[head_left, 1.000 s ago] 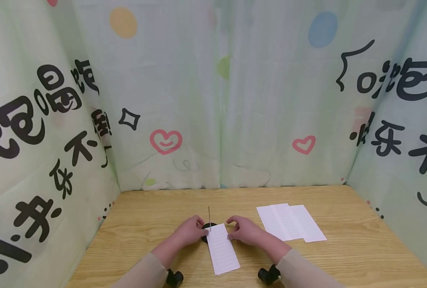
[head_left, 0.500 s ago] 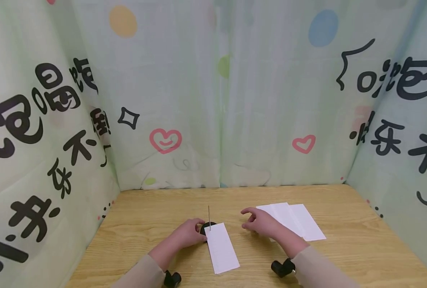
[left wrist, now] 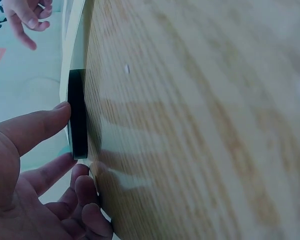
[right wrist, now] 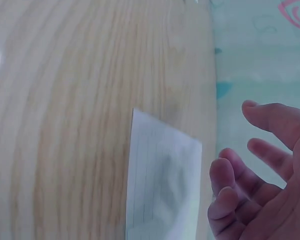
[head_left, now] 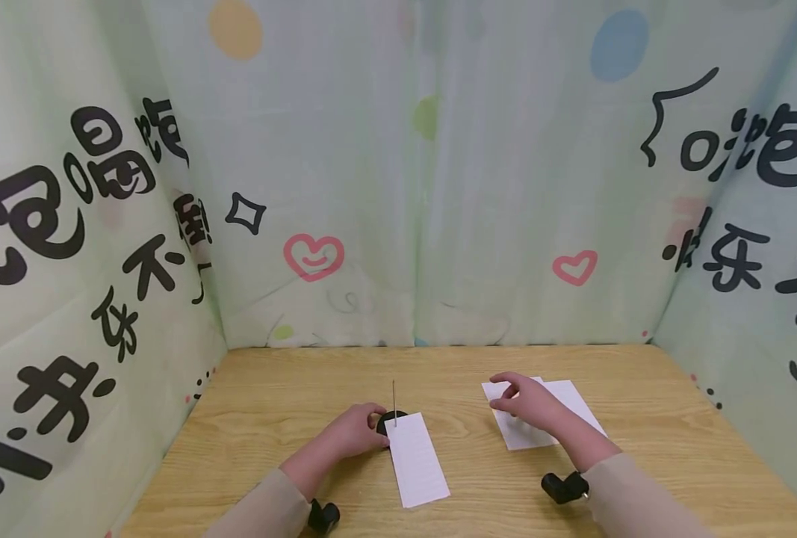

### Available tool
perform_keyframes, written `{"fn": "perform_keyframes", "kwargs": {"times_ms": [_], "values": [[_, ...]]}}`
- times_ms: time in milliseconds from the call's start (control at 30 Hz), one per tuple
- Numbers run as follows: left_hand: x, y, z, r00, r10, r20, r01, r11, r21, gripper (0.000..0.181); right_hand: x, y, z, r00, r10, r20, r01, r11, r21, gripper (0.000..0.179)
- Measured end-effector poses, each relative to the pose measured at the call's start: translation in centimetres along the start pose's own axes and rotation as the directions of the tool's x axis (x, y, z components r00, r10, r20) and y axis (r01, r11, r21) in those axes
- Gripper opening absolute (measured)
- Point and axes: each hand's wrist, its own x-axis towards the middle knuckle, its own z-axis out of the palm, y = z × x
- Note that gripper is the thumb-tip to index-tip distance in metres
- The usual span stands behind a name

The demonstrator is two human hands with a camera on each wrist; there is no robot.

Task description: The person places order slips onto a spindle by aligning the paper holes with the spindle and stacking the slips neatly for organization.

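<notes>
In the head view, a paper spike with a round black base (head_left: 382, 429) and a thin upright needle (head_left: 394, 396) stands on the table. A lined white paper slip (head_left: 420, 467) has its far end at the needle and slants toward the front. My left hand (head_left: 355, 432) holds the base at its left side; in the left wrist view, thumb and index finger grip the rim of the black disc (left wrist: 78, 117). My right hand (head_left: 531, 404) hovers over the loose paper slips (head_left: 524, 438) with fingers loosely bent and nothing in them. The right wrist view shows one lined slip (right wrist: 162, 187) beside that hand.
The wooden table (head_left: 290, 381) is enclosed at back and sides by a printed curtain (head_left: 364, 187). The loose slips overlap one another at the right. A black wrist device (head_left: 565, 487) sits under my right forearm.
My right hand has left the slip at the spike and moved right, over the loose slips. The left hand stays at the base. The head view has shifted slightly.
</notes>
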Motion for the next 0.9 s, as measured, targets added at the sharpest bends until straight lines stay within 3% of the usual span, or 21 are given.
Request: {"fn": "perform_keyframes", "kwargs": {"times_ms": [567, 900], "values": [[0.3, -0.1, 0.1, 1.0, -0.028, 0.001, 0.028, 1.0, 0.007, 0.051, 0.3, 3.9, -4.8, 0.999, 0.044, -0.023, -0.046, 0.991, -0.122, 0.06], [0.3, -0.2, 0.2, 1.0, -0.029, 0.004, 0.029, 0.999, 0.015, 0.051, 0.7, 5.6, -5.6, 0.998, 0.055, -0.016, -0.057, 0.982, -0.182, 0.063]]}}
